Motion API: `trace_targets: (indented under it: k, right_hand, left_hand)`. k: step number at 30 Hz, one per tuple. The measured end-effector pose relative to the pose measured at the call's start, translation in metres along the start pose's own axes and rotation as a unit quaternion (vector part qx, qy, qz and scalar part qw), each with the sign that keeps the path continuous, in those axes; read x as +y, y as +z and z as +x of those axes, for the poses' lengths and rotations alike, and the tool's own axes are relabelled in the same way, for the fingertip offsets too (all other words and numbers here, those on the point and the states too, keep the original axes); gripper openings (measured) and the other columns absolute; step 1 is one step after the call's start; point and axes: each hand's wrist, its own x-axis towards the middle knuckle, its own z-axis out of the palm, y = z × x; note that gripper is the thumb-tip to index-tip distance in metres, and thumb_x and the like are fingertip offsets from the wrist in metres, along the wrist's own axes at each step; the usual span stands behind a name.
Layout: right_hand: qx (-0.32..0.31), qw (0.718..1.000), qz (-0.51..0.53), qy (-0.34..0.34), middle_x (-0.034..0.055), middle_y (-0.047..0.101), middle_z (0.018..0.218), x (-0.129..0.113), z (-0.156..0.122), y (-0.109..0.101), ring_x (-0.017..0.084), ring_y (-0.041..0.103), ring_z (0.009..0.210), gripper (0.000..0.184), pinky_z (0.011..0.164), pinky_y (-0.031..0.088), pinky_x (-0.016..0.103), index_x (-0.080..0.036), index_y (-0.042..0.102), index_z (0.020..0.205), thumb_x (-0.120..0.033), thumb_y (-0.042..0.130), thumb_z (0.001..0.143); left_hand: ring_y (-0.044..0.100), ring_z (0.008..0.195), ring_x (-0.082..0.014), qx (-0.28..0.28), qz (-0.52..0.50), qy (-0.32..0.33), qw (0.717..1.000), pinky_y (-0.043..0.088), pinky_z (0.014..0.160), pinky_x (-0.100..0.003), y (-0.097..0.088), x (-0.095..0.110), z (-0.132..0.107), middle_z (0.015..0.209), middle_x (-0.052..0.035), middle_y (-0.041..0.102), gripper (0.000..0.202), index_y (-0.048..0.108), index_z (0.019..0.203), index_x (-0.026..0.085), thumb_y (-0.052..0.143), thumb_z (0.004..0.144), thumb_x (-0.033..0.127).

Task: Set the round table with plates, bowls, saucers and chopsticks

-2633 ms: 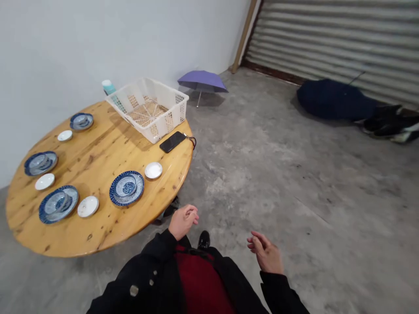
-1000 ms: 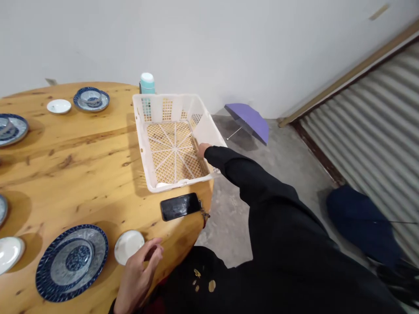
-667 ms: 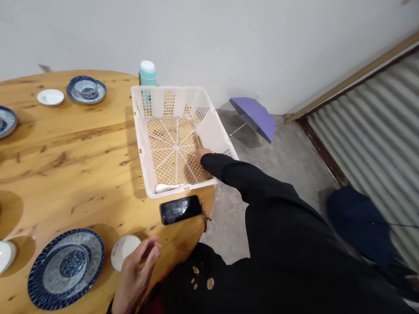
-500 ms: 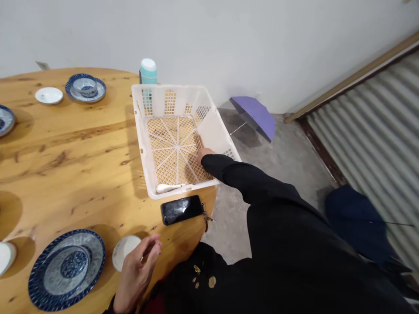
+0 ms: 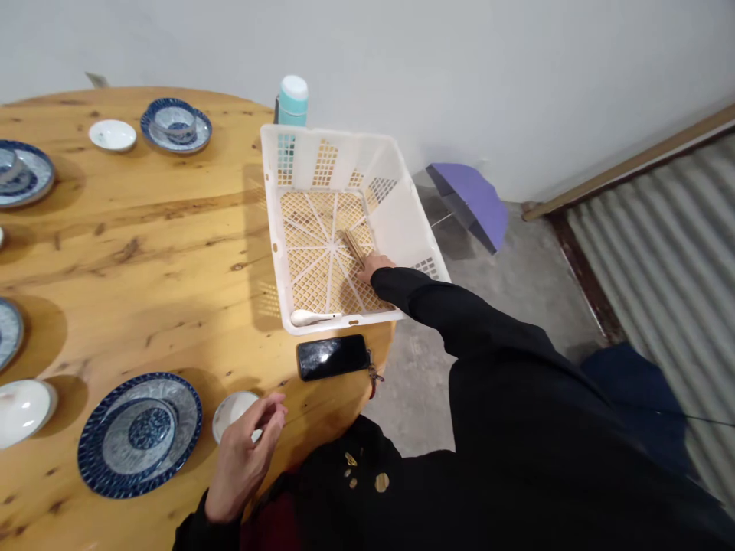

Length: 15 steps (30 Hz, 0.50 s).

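My right hand (image 5: 375,266) is down inside a white plastic basket (image 5: 274,252), its fingers closed round a bundle of wooden chopsticks (image 5: 354,246). The upper ends of the chopsticks point toward the middle of the basket, and my hand hides their lower ends. A white spoon (image 5: 313,317) lies along the basket's near wall. My left hand (image 5: 246,451) hovers by a small white bowl (image 5: 230,412) and partly covers it. Its fingers are loosely bent, a gap shows between thumb and fingers, and nothing is in it.
A black phone (image 5: 334,357) lies before the basket. Blue-patterned plates, one (image 5: 103,467) at the near left, and white bowls (image 5: 26,409) stand on the round wooden table (image 5: 189,291). Behind the basket is a turquoise bottle (image 5: 293,103). A purple umbrella (image 5: 474,200) rests on the floor.
The chopsticks have come away from the basket's right wall and are now slanted toward its middle, in my right hand. My left hand has barely moved. The view has shifted slightly.
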Motion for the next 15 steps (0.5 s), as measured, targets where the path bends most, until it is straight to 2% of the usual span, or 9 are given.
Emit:
trace_targets:
  k: [5,8,11,13,15]
  right_hand:
    - [0.012,1.000,-0.015,-0.013,0.0272,0.057,0.134,-0.009,-0.004,-0.002,0.035,0.053,0.128,0.057,0.101,0.048,0.039,-0.001,0.055,0.133,-0.033,0.067,0.086]
    - [0.005,1.000,-0.023,-0.017,0.0276,0.059,0.131,-0.014,-0.007,-0.003,0.035,0.056,0.126,0.059,0.100,0.048,0.039,-0.001,0.053,0.134,-0.030,0.069,0.085]
    - [-0.013,0.999,-0.025,-0.024,0.0268,0.065,0.121,-0.011,-0.014,0.003,0.033,0.064,0.114,0.060,0.090,0.051,0.037,-0.002,0.055,0.131,-0.031,0.075,0.082]
    - [-0.018,0.999,-0.009,-0.039,0.0267,0.069,0.111,-0.006,-0.018,0.013,0.031,0.068,0.103,0.060,0.081,0.050,0.034,-0.001,0.059,0.123,-0.034,0.082,0.077]
    - [0.061,0.995,0.050,-0.059,0.0279,0.069,0.106,0.000,-0.019,0.022,0.025,0.069,0.097,0.044,0.077,0.046,0.031,0.001,0.065,0.109,-0.029,0.080,0.080]
  left_hand:
    - [0.073,0.090,-0.0238,0.025,-0.003,-0.018,1.000,0.059,0.083,-0.032,0.000,-0.010,-0.006,0.101,-0.0095,0.075,0.043,0.070,0.112,0.020,0.055,0.090,0.054]
    - [0.073,0.090,-0.0234,0.034,0.000,-0.015,0.999,0.058,0.081,-0.030,0.002,-0.007,-0.006,0.099,-0.0084,0.076,0.041,0.070,0.112,0.020,0.056,0.090,0.052]
    - [0.072,0.088,-0.0216,0.038,0.010,-0.004,0.999,0.056,0.082,-0.028,0.007,0.003,-0.009,0.096,-0.0083,0.076,0.037,0.070,0.109,0.018,0.056,0.091,0.046]
    - [0.071,0.087,-0.0202,0.030,0.016,0.007,0.999,0.055,0.080,-0.027,0.011,0.009,-0.012,0.094,-0.0082,0.076,0.034,0.070,0.106,0.017,0.054,0.092,0.043]
    - [0.071,0.085,-0.0187,0.022,-0.001,0.015,1.000,0.055,0.080,-0.027,0.015,0.009,-0.015,0.094,-0.0081,0.076,0.033,0.069,0.108,0.016,0.053,0.093,0.040]
